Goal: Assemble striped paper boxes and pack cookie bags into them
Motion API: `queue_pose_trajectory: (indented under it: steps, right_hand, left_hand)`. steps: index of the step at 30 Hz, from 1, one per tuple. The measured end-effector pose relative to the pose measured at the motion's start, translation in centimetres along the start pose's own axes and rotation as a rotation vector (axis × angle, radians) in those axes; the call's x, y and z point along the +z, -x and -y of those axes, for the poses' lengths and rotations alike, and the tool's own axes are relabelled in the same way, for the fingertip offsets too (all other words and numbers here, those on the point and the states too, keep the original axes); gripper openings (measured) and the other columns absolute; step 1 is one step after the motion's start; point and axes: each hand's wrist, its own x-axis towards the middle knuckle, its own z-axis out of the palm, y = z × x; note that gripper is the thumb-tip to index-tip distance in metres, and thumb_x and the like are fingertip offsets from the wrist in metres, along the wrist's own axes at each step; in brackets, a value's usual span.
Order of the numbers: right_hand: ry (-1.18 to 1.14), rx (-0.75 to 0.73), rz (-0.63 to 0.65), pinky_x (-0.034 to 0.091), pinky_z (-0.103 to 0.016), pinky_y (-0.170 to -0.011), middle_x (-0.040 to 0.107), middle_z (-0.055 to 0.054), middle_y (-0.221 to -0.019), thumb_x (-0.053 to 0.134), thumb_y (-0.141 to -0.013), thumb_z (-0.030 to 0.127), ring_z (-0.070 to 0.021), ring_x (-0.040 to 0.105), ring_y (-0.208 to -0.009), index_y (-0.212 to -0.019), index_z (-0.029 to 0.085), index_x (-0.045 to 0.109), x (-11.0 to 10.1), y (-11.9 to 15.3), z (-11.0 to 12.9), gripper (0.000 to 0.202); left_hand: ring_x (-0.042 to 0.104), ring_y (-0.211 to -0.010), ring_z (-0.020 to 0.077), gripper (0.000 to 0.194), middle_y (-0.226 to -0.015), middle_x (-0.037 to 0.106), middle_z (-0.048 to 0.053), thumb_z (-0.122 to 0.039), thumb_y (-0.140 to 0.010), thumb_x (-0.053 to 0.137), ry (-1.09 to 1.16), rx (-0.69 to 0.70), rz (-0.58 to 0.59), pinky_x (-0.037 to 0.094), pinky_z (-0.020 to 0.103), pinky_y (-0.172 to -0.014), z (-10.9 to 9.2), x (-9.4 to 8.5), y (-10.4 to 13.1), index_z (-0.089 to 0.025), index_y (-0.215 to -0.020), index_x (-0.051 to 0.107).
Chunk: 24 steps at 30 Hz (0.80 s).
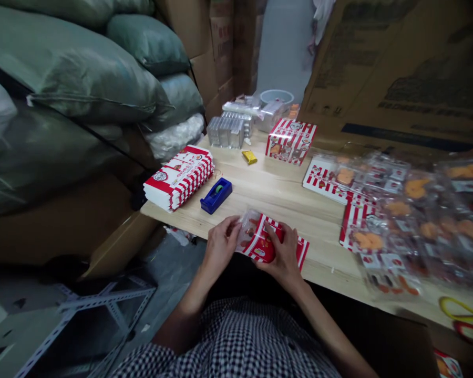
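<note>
At the front edge of the table, both my hands are on a red-and-white striped carton (265,242) with a clear plastic pack (247,229) at its left end. My left hand (222,242) pinches the left edge of the clear pack between thumb and fingers. Small brownish pieces show through the plastic. Spread across the carton's top, the fingers and thumb of my right hand (283,253) grip it from the right. A striped flap sticks out beyond that hand. Ahead and to the left lies a blue tape dispenser (216,196) with a green core.
Folded striped cartons (181,176) are stacked at the left. A standing striped box (291,140), a yellow packet (249,157) and clear plastic trays (229,130) sit farther back. Clear packs (413,226) cover the right side, near yellow-handled scissors (461,310). Large sacks (74,68) are piled at left.
</note>
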Motion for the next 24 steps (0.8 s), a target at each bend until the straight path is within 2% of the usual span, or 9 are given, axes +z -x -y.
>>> queue_pose_trajectory:
  steps: [3,7,10,12,15,18,20,22,24]
  right_hand:
    - [-0.043,0.006,-0.106,0.016,-0.071,-0.114,0.024,-0.014,-0.149,0.082,-0.062,0.045,-0.0433,0.029,-0.140,-0.154,0.034,0.026,0.1,-0.2,0.5,0.108]
    - [-0.068,0.044,-0.217,0.017,-0.070,-0.114,0.025,-0.013,-0.147,0.083,-0.060,0.043,-0.0422,0.032,-0.137,-0.154,0.033,0.026,0.0,-0.4,0.6,0.110]
    - [-0.085,0.096,-0.301,0.025,-0.067,-0.112,0.026,-0.012,-0.145,0.084,-0.058,0.043,-0.0413,0.033,-0.135,-0.154,0.034,0.027,-0.3,-0.7,0.2,0.111]
    - [-0.118,0.154,-0.375,0.031,-0.063,-0.110,0.027,-0.012,-0.143,0.085,-0.058,0.042,-0.0395,0.034,-0.134,-0.155,0.034,0.024,-0.7,-1.2,0.0,0.115]
    - [-0.206,0.274,-0.518,0.035,-0.057,-0.110,0.028,-0.013,-0.140,0.085,-0.060,0.040,-0.0361,0.035,-0.133,-0.158,0.029,0.016,-1.4,-2.4,0.0,0.119]
    - [-0.268,0.381,-0.674,0.033,-0.055,-0.112,0.026,-0.014,-0.140,0.086,-0.061,0.042,-0.0358,0.032,-0.136,-0.159,0.025,0.010,-1.7,-3.1,0.2,0.125]
    - [-0.299,0.409,-0.717,0.031,-0.055,-0.114,0.023,-0.015,-0.142,0.086,-0.061,0.044,-0.0359,0.029,-0.138,-0.159,0.025,0.008,-1.7,-2.8,0.4,0.126]
    - [-0.355,0.426,-0.686,0.031,-0.054,-0.114,0.023,-0.015,-0.144,0.086,-0.063,0.045,-0.0352,0.029,-0.140,-0.159,0.026,0.007,-1.6,-1.8,0.4,0.126]
    - [-0.446,0.451,-0.648,0.033,-0.053,-0.113,0.029,-0.014,-0.143,0.087,-0.063,0.045,-0.0333,0.034,-0.138,-0.159,0.027,0.005,-2.2,-0.6,0.2,0.128]
  left_hand:
    - [0.073,-0.090,0.0208,0.023,-0.101,0.078,0.006,-0.024,-0.093,0.056,-0.005,0.046,0.048,0.054,0.030,-0.084,-1.4,-0.1,-0.5,-0.019,-0.103,0.076]
    - [0.074,-0.089,0.0208,0.024,-0.100,0.079,0.005,-0.019,-0.092,0.056,0.018,0.132,0.212,0.054,0.029,-0.082,-2.8,0.9,-1.9,-0.020,-0.103,0.078]
    - [0.073,-0.083,0.0210,0.023,-0.096,0.079,0.005,-0.022,-0.092,0.057,0.077,0.197,0.321,0.054,0.029,-0.077,-3.9,1.6,-3.3,-0.020,-0.101,0.078]
    - [0.073,-0.090,0.0217,0.025,-0.102,0.078,0.007,-0.023,-0.094,0.055,0.120,0.285,0.352,0.054,0.030,-0.083,-5.1,1.9,-3.8,-0.020,-0.106,0.076]
    - [0.059,-0.125,0.0250,0.037,-0.137,0.063,0.010,-0.025,-0.093,0.058,0.164,0.456,0.232,0.044,0.039,-0.108,-7.1,2.5,-3.5,-0.023,-0.130,0.064]
    - [0.036,-0.145,0.0284,0.077,-0.158,0.038,0.011,-0.030,-0.082,0.074,0.273,0.406,0.038,0.029,0.047,-0.120,-7.4,4.2,-2.6,-0.028,-0.151,0.039]
    - [0.042,-0.142,0.0297,0.084,-0.155,0.042,0.013,-0.033,-0.080,0.077,0.440,0.267,0.159,0.035,0.048,-0.116,-6.5,5.7,-2.5,-0.027,-0.152,0.035]
    - [0.054,-0.130,0.0295,0.066,-0.143,0.056,0.015,-0.034,-0.085,0.071,0.622,0.146,0.429,0.044,0.046,-0.108,-5.1,7.0,-2.8,-0.021,-0.145,0.047]
    - [0.061,-0.120,0.0288,0.049,-0.129,0.066,0.014,-0.034,-0.088,0.068,0.720,0.083,0.624,0.048,0.043,-0.103,-4.1,7.4,-3.6,-0.017,-0.133,0.060]
